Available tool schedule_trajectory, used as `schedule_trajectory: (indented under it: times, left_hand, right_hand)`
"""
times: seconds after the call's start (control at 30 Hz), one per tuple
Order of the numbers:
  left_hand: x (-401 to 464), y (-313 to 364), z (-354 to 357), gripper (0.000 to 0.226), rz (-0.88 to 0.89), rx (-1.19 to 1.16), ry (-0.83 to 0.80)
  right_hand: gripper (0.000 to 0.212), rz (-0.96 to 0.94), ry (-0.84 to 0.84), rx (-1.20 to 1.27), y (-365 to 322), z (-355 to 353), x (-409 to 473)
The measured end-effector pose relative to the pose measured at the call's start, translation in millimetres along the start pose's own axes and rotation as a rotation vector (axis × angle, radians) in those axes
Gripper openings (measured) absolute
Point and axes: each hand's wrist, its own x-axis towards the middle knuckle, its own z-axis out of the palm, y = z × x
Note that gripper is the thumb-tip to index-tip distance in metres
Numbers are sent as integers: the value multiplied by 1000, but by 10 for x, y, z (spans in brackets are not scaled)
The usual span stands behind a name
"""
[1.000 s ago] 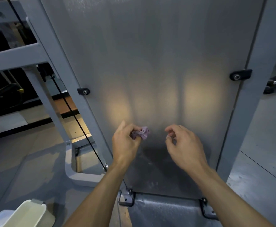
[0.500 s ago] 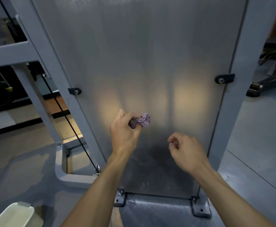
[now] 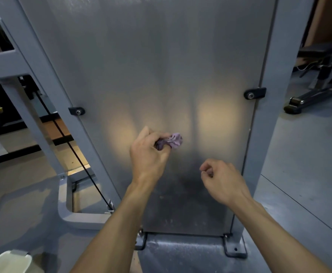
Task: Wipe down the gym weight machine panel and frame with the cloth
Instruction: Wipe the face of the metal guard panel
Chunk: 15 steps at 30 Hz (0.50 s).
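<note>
A tall frosted grey panel (image 3: 161,66) of the weight machine fills the middle of the view, held between two grey frame posts (image 3: 273,95). My left hand (image 3: 148,154) grips a crumpled purple cloth (image 3: 172,141) and holds it against the panel at mid height. My right hand (image 3: 223,180) hovers lower and to the right, in front of the panel's dark lower part, fingers loosely curled and holding nothing. Black bolted clips (image 3: 254,93) pin the panel to the posts on both sides.
A black cable (image 3: 78,154) runs diagonally down beside the left post to the curved grey base (image 3: 78,216). A cream bucket (image 3: 9,262) sits at the bottom left corner. A dark bench (image 3: 322,75) stands at the right on the grey floor. Foot brackets (image 3: 235,247) anchor the frame.
My left hand has carried the cloth a little upward on the panel. My right hand has dropped down and away from the cloth.
</note>
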Motion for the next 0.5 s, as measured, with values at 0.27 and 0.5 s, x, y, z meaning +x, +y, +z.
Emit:
schedule_trajectory:
  times: [0.27, 0.5]
  left_hand:
    - [-710, -388, 334, 19, 86, 227, -471]
    - [-88, 175, 223, 20, 156, 110, -155]
  right_hand:
    - [10, 85, -47, -9, 166, -9, -32]
    - [13, 64, -66, -50, 167, 28, -11]
